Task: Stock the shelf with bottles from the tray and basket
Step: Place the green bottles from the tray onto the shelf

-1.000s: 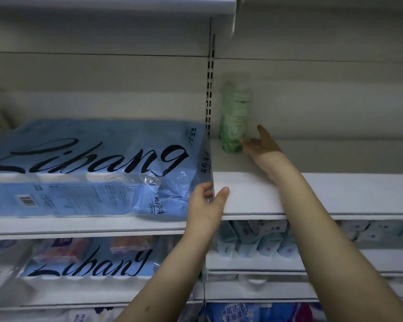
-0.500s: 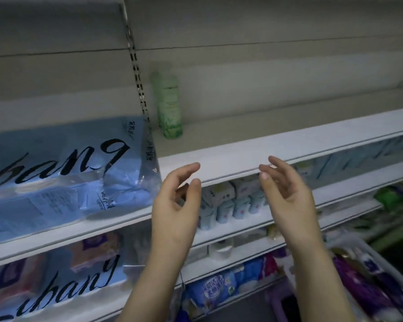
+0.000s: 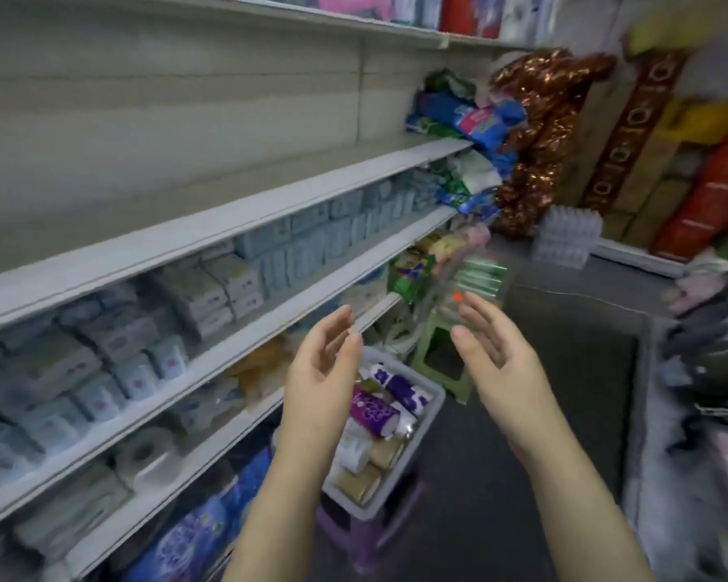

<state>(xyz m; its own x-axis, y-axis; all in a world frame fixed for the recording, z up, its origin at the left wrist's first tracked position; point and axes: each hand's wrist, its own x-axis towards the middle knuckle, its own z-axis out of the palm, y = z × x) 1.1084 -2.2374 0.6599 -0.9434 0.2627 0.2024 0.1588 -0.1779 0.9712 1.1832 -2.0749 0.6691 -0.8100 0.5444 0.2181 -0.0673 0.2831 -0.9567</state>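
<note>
My left hand (image 3: pixel 324 371) and my right hand (image 3: pixel 492 359) hang in the air, fingers relaxed, both holding nothing, palms turned toward each other. Below them a grey tray (image 3: pixel 431 407) on a purple stool (image 3: pixel 366 535) holds several lying bottles, purple (image 3: pixel 373 411), white and gold. Beyond my right hand a clear basket with green bottles (image 3: pixel 482 279) sits on a green stool (image 3: pixel 442 359). The bare white shelf (image 3: pixel 236 220) runs along the upper left. The view is blurred.
Lower shelves hold blue and white packs (image 3: pixel 303 245), tissue rolls (image 3: pixel 148 455) and blue bags. Glittery brown garlands (image 3: pixel 539 132), rolled mats and a pack of water bottles (image 3: pixel 564 237) stand at the aisle's far end. Clothes lie piled at the right (image 3: pixel 715 350). Grey floor (image 3: pixel 564 371) lies between.
The view has swung right and down from the shelf with the green bottle to the aisle, tray and basket. Both hands have come down from the shelf edge and stay empty.
</note>
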